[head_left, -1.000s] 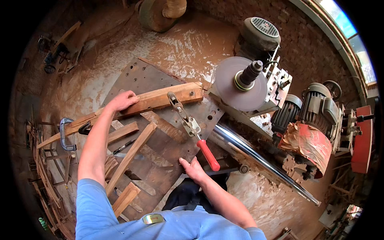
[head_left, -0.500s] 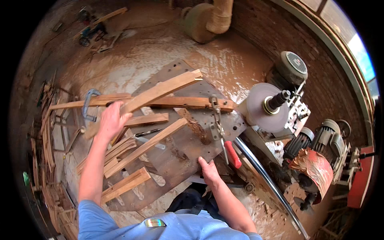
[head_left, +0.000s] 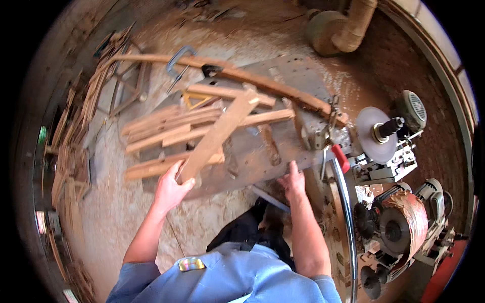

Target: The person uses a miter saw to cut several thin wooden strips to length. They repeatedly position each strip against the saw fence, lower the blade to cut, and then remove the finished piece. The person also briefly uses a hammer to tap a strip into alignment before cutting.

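Note:
My left hand (head_left: 172, 187) is closed round the near end of a flat wooden board (head_left: 218, 135), which slants up and away over other wood pieces. At the near edge of the metal table (head_left: 252, 171), my right hand (head_left: 294, 183) has its fingers stretched out and holds nothing; whether it touches the edge I cannot tell. Several wood strips (head_left: 161, 126) lie on the table under and left of the board. A long curved wood piece (head_left: 283, 91) runs along the far side, with a toggle clamp with a red handle (head_left: 340, 157) at its right end.
A blue-grey C-clamp (head_left: 178, 59) is by the curved piece's left part. To the right stand a pale disc on a spindle (head_left: 375, 135), motors (head_left: 429, 194) and toothed saw blades (head_left: 365, 220). A chrome bar (head_left: 348, 222) runs beside my right arm. Wood scraps (head_left: 70, 166) are stacked at left.
My left hand has brought the board nearer and lower, now gripping its near end. My right hand has loosened from the table edge. The whole view has shifted and turned.

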Tool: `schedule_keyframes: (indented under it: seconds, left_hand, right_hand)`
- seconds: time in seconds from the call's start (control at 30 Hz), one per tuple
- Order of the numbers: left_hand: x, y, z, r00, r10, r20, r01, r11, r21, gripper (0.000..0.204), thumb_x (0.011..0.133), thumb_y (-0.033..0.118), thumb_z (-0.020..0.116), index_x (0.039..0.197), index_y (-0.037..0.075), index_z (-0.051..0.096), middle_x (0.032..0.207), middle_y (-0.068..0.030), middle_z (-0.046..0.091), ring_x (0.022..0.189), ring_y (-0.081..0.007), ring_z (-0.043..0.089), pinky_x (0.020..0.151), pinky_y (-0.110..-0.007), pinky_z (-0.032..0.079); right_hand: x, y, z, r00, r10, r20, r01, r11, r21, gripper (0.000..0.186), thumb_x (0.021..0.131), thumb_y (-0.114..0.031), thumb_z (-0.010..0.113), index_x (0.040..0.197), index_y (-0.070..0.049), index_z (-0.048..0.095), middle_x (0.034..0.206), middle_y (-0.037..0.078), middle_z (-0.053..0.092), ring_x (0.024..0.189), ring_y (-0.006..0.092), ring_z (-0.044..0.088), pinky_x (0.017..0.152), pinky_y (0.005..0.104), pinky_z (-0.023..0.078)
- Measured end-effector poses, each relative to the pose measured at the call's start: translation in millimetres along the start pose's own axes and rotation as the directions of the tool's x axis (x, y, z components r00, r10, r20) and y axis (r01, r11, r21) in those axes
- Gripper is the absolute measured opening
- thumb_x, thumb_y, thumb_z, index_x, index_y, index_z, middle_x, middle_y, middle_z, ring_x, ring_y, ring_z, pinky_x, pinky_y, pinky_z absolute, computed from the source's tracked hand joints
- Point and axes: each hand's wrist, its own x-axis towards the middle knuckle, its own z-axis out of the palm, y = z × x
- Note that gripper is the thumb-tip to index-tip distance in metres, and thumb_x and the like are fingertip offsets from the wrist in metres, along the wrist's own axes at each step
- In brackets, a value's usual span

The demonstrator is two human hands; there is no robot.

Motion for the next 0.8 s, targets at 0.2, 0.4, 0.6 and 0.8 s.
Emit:
schedule_keyframes:
  seconds: [0.2,0.4,0.6,0.8]
  left_hand:
    - [-117,-13,-40,0.932,-0.362,0.027,0.351,0.88,-0.321,0.027,0.085,0.011,0.069,0.109,0.0,0.066,0.091,0.0018,0.064,0.081,-0.0051,0.055,0.072,-0.025,0.046]
    - [-232,-41,-54,0.876,-0.465,-0.126,0.355,0.801,-0.481,0.022,0.09,0.021,0.066,0.099,0.001,0.065,0.084,0.0034,0.059,0.076,-0.005,0.05,0.067,-0.024,0.042]
    - [-301,-55,-30,0.855,-0.512,-0.085,0.391,0.743,-0.543,0.023,0.09,0.023,0.066,0.098,0.001,0.064,0.084,0.0024,0.059,0.076,-0.0053,0.05,0.067,-0.024,0.042]
    - [-313,-56,-10,0.872,-0.483,0.081,0.445,0.712,-0.544,0.026,0.089,0.024,0.067,0.1,0.0,0.064,0.087,0.0004,0.062,0.08,-0.0073,0.054,0.072,-0.025,0.045]
  right_hand:
    - [-19,20,-32,0.999,0.013,0.041,-0.015,0.998,0.053,0.065,0.091,-0.048,0.064,0.13,-0.003,0.039,0.071,0.001,0.046,0.062,0.014,0.049,0.065,0.0397,0.056]
    - [-62,38,-58,1.0,0.01,0.026,-0.011,0.999,0.03,0.042,0.096,-0.052,0.056,0.101,-0.01,0.053,0.067,-0.002,0.042,0.061,0.0134,0.045,0.071,0.0463,0.05]
    - [-94,64,-118,0.996,0.05,0.074,-0.052,0.998,0.023,0.048,0.095,-0.049,0.059,0.113,-0.005,0.05,0.073,0.002,0.047,0.064,0.0159,0.049,0.065,0.0417,0.052]
    - [-150,69,-182,0.999,-0.034,0.035,0.04,0.985,-0.165,0.049,0.097,-0.045,0.058,0.11,0.003,0.058,0.081,0.009,0.064,0.068,0.018,0.062,0.059,0.0356,0.049]
